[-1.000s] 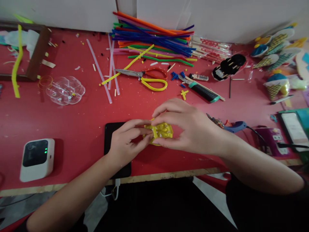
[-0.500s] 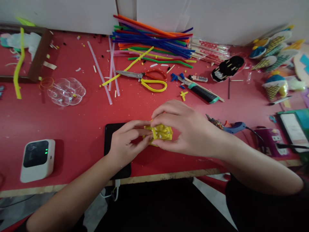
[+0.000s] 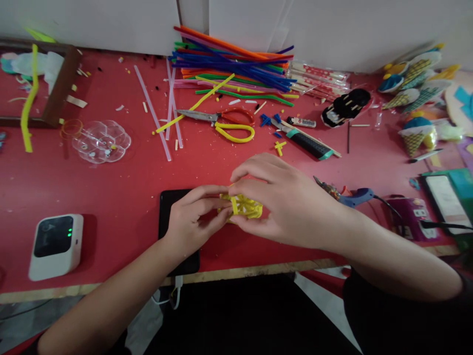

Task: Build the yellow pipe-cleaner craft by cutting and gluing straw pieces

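Between my hands is a small yellow openwork piece, seemingly built from short yellow strips, with gaps through its face. My left hand pinches its left edge between thumb and fingers. My right hand curves over it from the right, fingertips at its top left and thumb at its lower edge. Fingers cover part of the piece. Under my left hand lies a black phone-like slab on the red table. Beyond the hands rest scissors with one red and one yellow handle.
A bundle of coloured pipe cleaners lies at the back. A cutter knife, a glue gun with its cable and a purple box are to the right. Left are a clear flower-shaped tray and a white device.
The yellow piece has tilted slightly in my fingers. Both hands keep nearly the same hold, and the view has shifted a little.
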`<action>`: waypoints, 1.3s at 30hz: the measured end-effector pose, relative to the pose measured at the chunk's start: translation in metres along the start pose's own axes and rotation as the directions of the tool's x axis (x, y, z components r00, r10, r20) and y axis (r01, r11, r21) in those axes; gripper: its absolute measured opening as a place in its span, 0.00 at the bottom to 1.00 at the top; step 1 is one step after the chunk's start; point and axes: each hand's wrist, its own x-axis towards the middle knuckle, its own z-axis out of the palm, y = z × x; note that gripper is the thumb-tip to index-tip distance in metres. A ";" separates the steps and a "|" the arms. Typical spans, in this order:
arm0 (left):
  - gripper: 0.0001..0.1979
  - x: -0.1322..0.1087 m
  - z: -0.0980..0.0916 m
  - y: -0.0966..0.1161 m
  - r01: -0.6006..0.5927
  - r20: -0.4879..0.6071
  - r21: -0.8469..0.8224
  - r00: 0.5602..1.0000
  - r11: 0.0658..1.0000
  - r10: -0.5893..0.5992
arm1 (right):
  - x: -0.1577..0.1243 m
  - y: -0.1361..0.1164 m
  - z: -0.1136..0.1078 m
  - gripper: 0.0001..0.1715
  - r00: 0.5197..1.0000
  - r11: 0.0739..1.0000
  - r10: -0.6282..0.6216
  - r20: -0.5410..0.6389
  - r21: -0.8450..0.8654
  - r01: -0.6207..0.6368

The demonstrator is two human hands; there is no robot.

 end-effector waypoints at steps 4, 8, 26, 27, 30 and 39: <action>0.03 -0.001 0.000 0.000 0.003 -0.001 -0.001 1.000 1.000 -0.003 | 0.000 -0.003 -0.001 0.11 1.000 0.999 -0.002 0.020 -0.035 0.003; 0.04 -0.002 0.001 -0.001 -0.009 -0.010 0.003 1.000 1.000 0.009 | 0.002 -0.004 -0.001 0.10 1.000 0.999 0.001 0.026 -0.040 0.000; 0.05 -0.001 0.002 0.005 -0.046 -0.007 0.036 0.999 0.998 0.046 | -0.061 0.022 0.061 0.50 0.925 0.762 0.367 -0.097 0.601 -0.240; 0.05 -0.001 0.002 0.005 -0.053 -0.003 0.039 0.999 0.998 0.053 | -0.061 0.024 0.063 0.46 0.932 0.749 0.345 -0.108 0.630 -0.205; 0.04 0.000 0.002 0.006 -0.055 0.006 0.058 0.998 0.997 0.055 | -0.060 0.027 0.068 0.37 0.943 0.706 0.295 -0.157 0.701 -0.104; 0.02 -0.001 0.000 0.002 -0.047 0.000 0.075 0.999 0.996 0.048 | -0.061 0.018 0.085 0.33 0.907 0.651 0.316 -0.278 0.759 0.006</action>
